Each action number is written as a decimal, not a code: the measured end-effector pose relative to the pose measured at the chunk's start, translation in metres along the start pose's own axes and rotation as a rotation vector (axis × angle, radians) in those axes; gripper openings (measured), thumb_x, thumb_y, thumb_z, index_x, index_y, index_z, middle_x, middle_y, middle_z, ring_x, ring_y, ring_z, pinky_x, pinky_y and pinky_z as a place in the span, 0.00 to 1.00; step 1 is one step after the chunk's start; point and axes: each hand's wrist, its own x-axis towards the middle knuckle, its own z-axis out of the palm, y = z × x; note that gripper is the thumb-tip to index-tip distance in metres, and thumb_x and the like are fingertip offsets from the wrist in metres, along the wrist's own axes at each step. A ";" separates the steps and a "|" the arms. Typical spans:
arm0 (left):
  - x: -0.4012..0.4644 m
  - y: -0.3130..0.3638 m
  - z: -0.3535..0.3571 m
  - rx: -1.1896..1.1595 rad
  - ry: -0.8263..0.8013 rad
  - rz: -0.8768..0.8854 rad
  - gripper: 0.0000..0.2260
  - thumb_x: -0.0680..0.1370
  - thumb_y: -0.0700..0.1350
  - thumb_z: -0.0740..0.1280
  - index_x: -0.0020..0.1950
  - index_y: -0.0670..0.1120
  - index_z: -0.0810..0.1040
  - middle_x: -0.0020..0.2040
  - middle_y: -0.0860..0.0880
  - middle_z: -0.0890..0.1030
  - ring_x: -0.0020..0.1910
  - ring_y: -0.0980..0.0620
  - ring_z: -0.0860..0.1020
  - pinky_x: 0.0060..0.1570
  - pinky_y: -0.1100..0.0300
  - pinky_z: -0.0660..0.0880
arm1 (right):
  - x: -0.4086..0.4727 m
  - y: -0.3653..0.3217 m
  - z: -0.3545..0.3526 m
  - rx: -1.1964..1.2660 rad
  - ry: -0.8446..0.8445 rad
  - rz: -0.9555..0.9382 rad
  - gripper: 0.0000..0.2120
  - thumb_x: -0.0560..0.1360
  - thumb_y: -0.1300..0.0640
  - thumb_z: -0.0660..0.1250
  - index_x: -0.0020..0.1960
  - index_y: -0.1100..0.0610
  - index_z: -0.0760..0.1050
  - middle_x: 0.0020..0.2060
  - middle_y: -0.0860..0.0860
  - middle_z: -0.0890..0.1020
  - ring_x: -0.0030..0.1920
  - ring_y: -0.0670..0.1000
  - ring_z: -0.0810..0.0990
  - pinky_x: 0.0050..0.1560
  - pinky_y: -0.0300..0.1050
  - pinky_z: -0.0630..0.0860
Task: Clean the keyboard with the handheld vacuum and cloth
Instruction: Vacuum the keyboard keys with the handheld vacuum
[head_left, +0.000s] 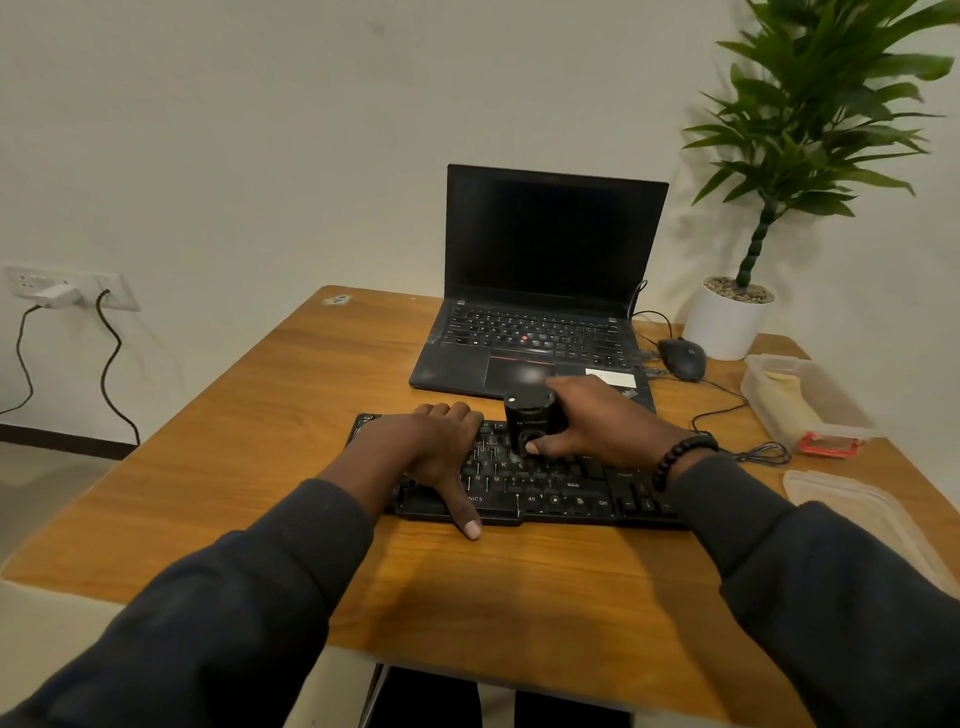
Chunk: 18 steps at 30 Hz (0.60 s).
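Observation:
A black keyboard (561, 493) lies across the middle of the wooden table (260, 415). My right hand (602, 421) grips a small black cylindrical handheld vacuum (530, 421), standing upright with its lower end on the keys near the keyboard's centre. My left hand (436, 447) rests flat on the keyboard's left half, fingers over the far keys and thumb stretched over the near edge onto the table. A yellowish cloth (789, 400) lies inside a clear plastic container (810, 415) at the right.
An open black laptop (545, 291) stands just behind the keyboard. A wired mouse (683, 358) and a potted plant (727, 317) sit at the back right. A clear lid (852, 509) lies at the right edge. Cables hang from a wall socket (62, 288) at left.

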 end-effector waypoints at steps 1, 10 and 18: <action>0.000 0.000 0.000 0.000 0.001 0.002 0.63 0.56 0.71 0.77 0.80 0.49 0.48 0.78 0.46 0.55 0.77 0.41 0.55 0.74 0.40 0.58 | 0.003 -0.001 0.002 -0.031 0.040 -0.007 0.20 0.71 0.50 0.74 0.59 0.54 0.73 0.53 0.47 0.78 0.53 0.47 0.77 0.54 0.42 0.77; 0.000 0.003 -0.003 0.021 -0.012 0.002 0.63 0.57 0.70 0.77 0.80 0.48 0.47 0.79 0.46 0.54 0.77 0.40 0.53 0.75 0.41 0.57 | -0.006 0.000 0.001 0.094 -0.036 0.068 0.20 0.70 0.47 0.75 0.57 0.53 0.73 0.49 0.45 0.79 0.47 0.43 0.78 0.45 0.36 0.77; -0.007 0.003 -0.002 -0.025 0.006 0.002 0.64 0.60 0.68 0.78 0.81 0.48 0.41 0.81 0.46 0.49 0.79 0.40 0.49 0.76 0.42 0.53 | -0.001 -0.005 0.020 0.048 0.191 0.046 0.21 0.72 0.50 0.73 0.62 0.53 0.72 0.54 0.47 0.77 0.53 0.46 0.76 0.52 0.38 0.74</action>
